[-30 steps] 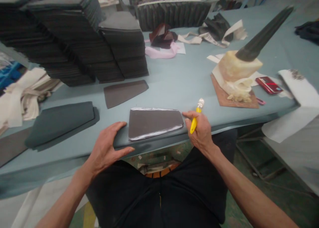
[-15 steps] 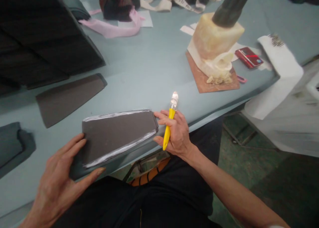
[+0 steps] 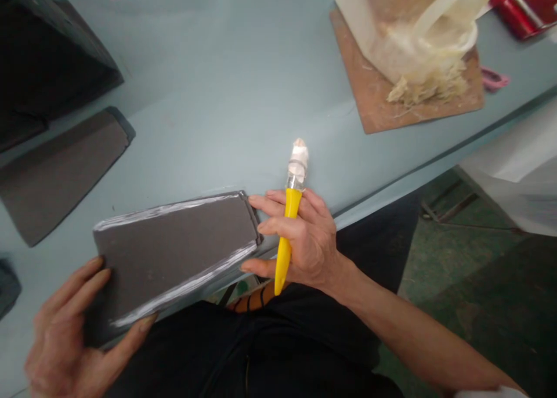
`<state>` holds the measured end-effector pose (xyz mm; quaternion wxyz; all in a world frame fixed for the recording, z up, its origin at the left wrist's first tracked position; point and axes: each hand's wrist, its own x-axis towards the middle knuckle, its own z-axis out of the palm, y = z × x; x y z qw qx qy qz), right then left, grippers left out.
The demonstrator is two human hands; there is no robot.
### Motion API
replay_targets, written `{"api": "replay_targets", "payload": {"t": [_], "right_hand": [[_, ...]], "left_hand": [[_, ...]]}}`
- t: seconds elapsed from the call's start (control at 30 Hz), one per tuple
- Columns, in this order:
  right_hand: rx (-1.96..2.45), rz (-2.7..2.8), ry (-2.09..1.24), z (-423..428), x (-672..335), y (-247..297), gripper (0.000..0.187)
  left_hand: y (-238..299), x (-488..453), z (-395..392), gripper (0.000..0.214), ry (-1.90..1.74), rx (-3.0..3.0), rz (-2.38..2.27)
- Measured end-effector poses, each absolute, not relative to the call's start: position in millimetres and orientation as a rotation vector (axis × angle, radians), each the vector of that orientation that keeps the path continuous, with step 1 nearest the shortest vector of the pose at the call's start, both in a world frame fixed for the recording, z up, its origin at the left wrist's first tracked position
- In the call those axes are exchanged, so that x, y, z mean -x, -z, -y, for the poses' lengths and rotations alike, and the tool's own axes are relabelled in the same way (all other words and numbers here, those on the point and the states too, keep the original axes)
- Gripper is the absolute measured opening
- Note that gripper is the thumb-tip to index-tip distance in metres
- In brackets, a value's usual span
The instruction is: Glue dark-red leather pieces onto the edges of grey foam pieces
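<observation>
A dark grey tapered panel (image 3: 174,250) lies at the table's front edge, with whitish glue-like strips along its two long edges. My left hand (image 3: 73,334) spans its wide left corner, fingertips on the end and thumb at the near edge. In my right hand (image 3: 304,235) is a yellow-handled brush (image 3: 285,241), gripped between the fingers with its whitish, coated head pointing away from me. Fingertips of that same hand touch the panel's narrow right end.
Another dark tapered panel (image 3: 65,174) lies to the left, near a large black item (image 3: 47,67). Back right, a pale crusted container (image 3: 391,32) stands on a brown board (image 3: 374,111). Beside it are a pink-handled object (image 3: 495,79) and a red box (image 3: 522,9). The table edge (image 3: 387,189) runs diagonally.
The view has moved closer and lower over the table. Both hands and the panel appear further left in view. The brush stays in my right hand.
</observation>
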<state>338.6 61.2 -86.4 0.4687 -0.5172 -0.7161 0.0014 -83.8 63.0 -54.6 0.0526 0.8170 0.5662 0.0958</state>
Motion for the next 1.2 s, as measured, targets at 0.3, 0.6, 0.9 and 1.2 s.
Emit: {"api": "replay_targets", "payload": {"t": [0.3,0.6,0.9,1.2], "right_hand": [[1.284,1.788,-0.023,-60.4,-339.4,85.0,0.034],[1.258,1.745,-0.033,-60.0,-337.5,85.2,0.037],[1.274,1.764,0.005,-58.3,-339.9,88.5,0.045],[1.353,1.842,-0.085,-51.8,-355.3,112.4,0.039]], "left_hand": [[43.0,48.1,-62.5,0.091,-0.382,-2.466,-1.726],[32.1,16.0,-54.4,0.085,-0.409,-2.548,-1.726],[38.0,14.5,-53.2,0.085,-0.446,-2.598,-1.638],[35.7,11.2,-44.4,0.084,-0.448,-2.501,-1.583]]}}
